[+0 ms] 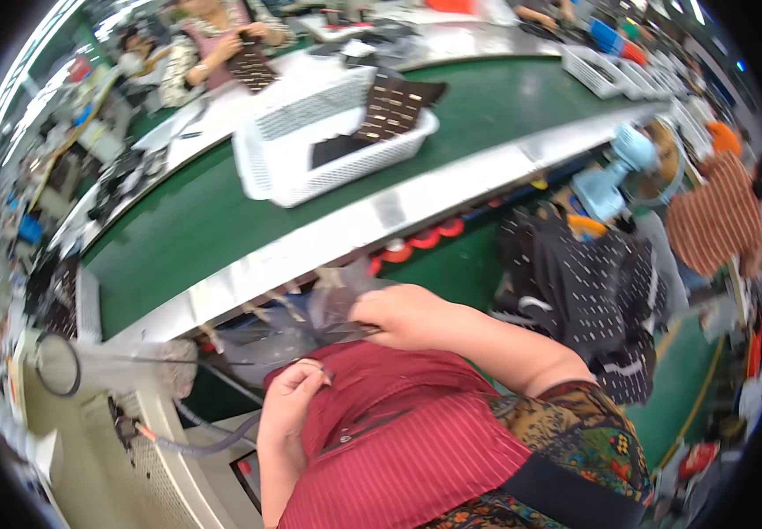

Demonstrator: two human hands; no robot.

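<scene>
My right hand (406, 316) is closed near my waist, at the edge of a crumpled clear plastic sheet or bag (332, 304). A thin dark strip lies by its fingertips; what exactly they pinch is hidden. My left hand (295, 388) rests lower, in front of the dark red striped apron (407, 458), with fingers curled together. Something tiny may be between its fingertips, too small to name. Ahead, a white plastic basket (346, 181) on the green conveyor belt (174, 220) holds dark patterned fabric pieces (390, 110).
Left of me stands a beige machine (147, 423) with a grey hose (196, 448). Dark dashed garments (579, 282) hang in a pile at right, near a blue fan (615, 172). Across the belt a person (222, 48) handles fabric. More white baskets (593, 75) stand far right.
</scene>
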